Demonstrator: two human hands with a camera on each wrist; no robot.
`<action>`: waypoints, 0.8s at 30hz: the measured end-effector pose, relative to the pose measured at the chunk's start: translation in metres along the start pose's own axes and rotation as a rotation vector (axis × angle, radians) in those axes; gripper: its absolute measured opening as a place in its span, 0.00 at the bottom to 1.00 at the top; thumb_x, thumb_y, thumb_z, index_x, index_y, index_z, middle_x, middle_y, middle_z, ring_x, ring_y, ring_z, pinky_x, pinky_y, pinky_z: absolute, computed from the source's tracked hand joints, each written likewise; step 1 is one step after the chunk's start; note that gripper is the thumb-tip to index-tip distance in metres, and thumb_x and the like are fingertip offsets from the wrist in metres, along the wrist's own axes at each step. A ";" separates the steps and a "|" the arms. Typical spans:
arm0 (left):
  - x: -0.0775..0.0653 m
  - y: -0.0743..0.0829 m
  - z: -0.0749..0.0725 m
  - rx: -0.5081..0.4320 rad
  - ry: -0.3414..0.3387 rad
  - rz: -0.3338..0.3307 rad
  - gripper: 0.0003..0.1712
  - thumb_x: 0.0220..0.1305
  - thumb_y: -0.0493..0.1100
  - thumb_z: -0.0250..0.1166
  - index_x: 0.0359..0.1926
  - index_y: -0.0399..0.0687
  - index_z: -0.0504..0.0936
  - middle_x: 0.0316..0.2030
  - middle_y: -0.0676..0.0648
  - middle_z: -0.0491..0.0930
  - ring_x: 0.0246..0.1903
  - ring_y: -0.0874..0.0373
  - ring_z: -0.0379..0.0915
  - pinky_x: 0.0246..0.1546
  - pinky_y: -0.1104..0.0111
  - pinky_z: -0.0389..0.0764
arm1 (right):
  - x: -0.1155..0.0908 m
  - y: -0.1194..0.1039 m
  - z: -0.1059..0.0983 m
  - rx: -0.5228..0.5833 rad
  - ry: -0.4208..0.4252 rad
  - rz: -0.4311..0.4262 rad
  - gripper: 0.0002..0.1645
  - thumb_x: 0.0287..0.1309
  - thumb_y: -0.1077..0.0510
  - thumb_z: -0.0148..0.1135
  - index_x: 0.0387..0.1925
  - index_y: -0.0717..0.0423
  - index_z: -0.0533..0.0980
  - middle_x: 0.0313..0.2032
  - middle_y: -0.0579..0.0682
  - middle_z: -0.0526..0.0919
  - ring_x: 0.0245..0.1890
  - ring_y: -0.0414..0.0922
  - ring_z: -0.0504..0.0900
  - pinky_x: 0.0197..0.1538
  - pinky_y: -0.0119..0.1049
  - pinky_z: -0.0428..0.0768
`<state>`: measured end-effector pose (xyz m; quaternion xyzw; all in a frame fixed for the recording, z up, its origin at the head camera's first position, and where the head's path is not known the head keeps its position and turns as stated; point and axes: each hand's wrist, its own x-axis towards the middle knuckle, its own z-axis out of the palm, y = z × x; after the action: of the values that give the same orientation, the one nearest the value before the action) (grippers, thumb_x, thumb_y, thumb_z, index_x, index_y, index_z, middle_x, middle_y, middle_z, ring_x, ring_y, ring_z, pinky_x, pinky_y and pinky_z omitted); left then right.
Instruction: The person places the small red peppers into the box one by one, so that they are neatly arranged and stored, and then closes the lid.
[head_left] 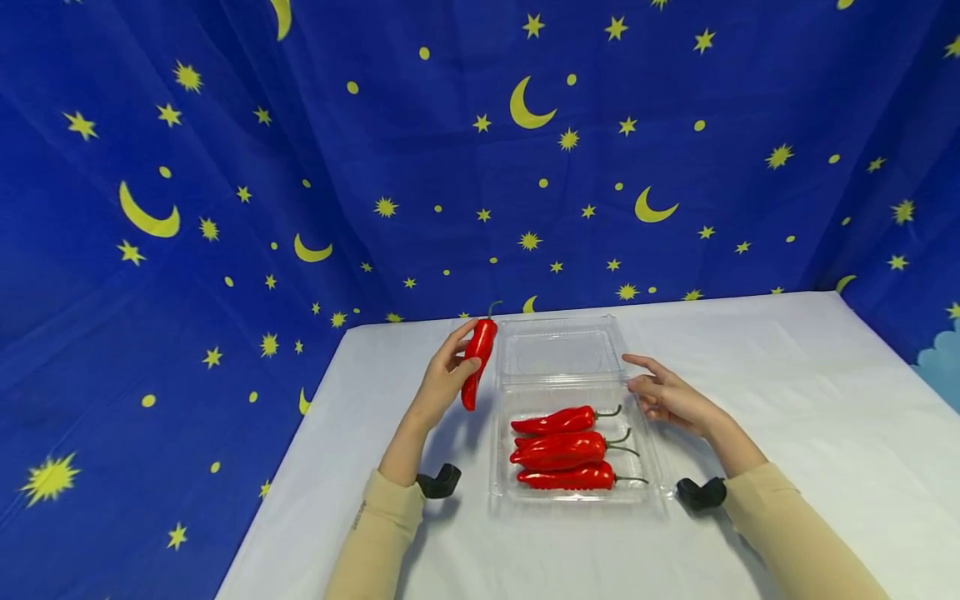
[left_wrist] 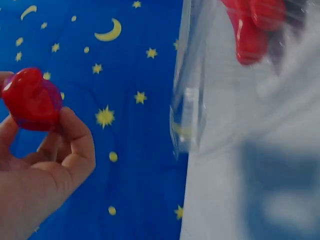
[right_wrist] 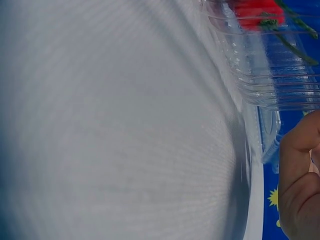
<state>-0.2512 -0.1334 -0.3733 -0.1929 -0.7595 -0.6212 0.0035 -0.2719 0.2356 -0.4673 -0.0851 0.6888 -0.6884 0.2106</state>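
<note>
In the head view my left hand pinches a red chili pepper by its sides, stem up, to the left of a clear plastic clamshell box. The left wrist view shows the pepper's rounded end between thumb and fingers. Several red peppers lie side by side in the box's near half, stems to the right. My right hand is beside the box's right edge near the hinge, index finger extended, other fingers bent and holding nothing visible. Whether its fingertips touch the box I cannot tell.
The box's lid lies folded back, away from me. A white-covered table bears everything, and a blue curtain with yellow moons and stars hangs behind and at the sides. Black wrist mounts sit by both cuffs.
</note>
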 end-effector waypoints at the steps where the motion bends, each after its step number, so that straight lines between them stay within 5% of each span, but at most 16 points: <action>1: 0.001 0.006 0.003 0.008 -0.026 0.014 0.32 0.66 0.33 0.55 0.70 0.42 0.59 0.58 0.32 0.67 0.44 0.47 0.70 0.40 0.63 0.77 | 0.000 0.000 0.000 -0.002 -0.002 0.000 0.42 0.67 0.58 0.53 0.73 0.52 0.42 0.35 0.55 0.68 0.21 0.37 0.69 0.24 0.27 0.72; 8: 0.018 -0.004 0.017 0.036 -0.193 0.094 0.32 0.66 0.33 0.54 0.70 0.41 0.59 0.60 0.33 0.66 0.48 0.44 0.69 0.39 0.62 0.77 | 0.002 0.001 -0.002 -0.012 0.005 0.013 0.42 0.67 0.57 0.53 0.73 0.52 0.42 0.35 0.54 0.68 0.21 0.37 0.69 0.24 0.27 0.73; 15: 0.025 -0.012 0.028 0.051 -0.312 0.091 0.30 0.65 0.36 0.58 0.68 0.49 0.64 0.58 0.41 0.70 0.47 0.50 0.71 0.40 0.62 0.78 | 0.002 0.002 0.000 0.000 -0.002 0.011 0.42 0.67 0.57 0.52 0.73 0.52 0.42 0.32 0.52 0.68 0.21 0.37 0.69 0.23 0.27 0.72; 24: 0.029 -0.020 0.039 0.139 -0.441 0.126 0.29 0.62 0.37 0.61 0.65 0.45 0.69 0.55 0.45 0.73 0.46 0.53 0.71 0.42 0.66 0.77 | 0.002 0.001 0.001 0.008 0.003 0.008 0.41 0.67 0.58 0.53 0.73 0.52 0.42 0.33 0.53 0.68 0.21 0.36 0.69 0.23 0.26 0.73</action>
<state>-0.2750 -0.0912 -0.3944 -0.3704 -0.7693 -0.5087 -0.1106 -0.2733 0.2337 -0.4687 -0.0806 0.6866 -0.6906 0.2127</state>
